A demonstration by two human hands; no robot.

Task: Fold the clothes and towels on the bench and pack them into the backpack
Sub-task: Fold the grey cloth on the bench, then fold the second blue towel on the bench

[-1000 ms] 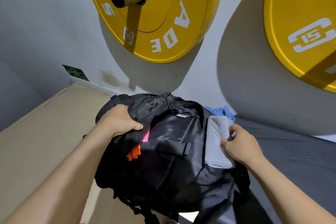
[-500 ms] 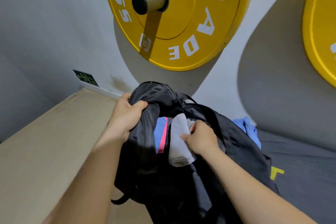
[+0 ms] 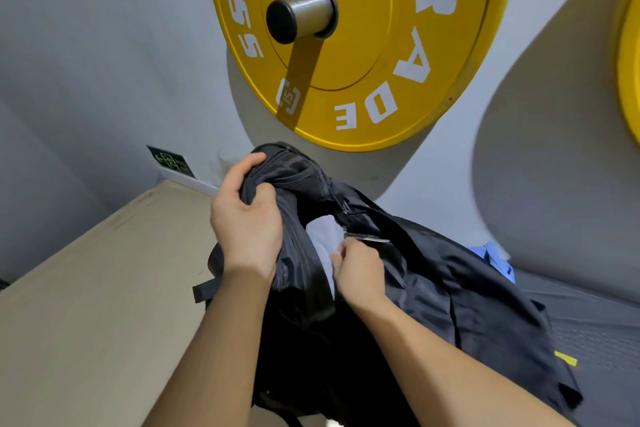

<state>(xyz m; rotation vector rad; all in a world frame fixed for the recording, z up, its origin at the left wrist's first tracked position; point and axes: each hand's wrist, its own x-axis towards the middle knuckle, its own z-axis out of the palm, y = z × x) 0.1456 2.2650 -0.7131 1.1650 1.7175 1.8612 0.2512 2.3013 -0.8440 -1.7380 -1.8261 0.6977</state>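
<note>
A black backpack [image 3: 433, 295] stands in front of me with its top opening spread. My left hand [image 3: 247, 218] grips the left rim of the opening and holds it up. My right hand [image 3: 360, 270] holds a folded light grey towel [image 3: 325, 236], which sits partly down inside the opening; its lower part is hidden by the bag. A blue garment [image 3: 495, 258] lies behind the backpack on the right, on the dark grey bench [image 3: 595, 329].
A yellow weight plate [image 3: 398, 45] on a steel peg hangs on the wall just above the bag, with a second yellow plate [image 3: 632, 62] at the right edge. A beige floor [image 3: 86, 305] spreads on the left. A green exit sign [image 3: 169, 163] sits low on the wall.
My right hand carried the grey towel from the backpack's right side to the opening and pushed it deeper inside. My left hand raised the rim; the blue and pink fabric inside is now covered.
</note>
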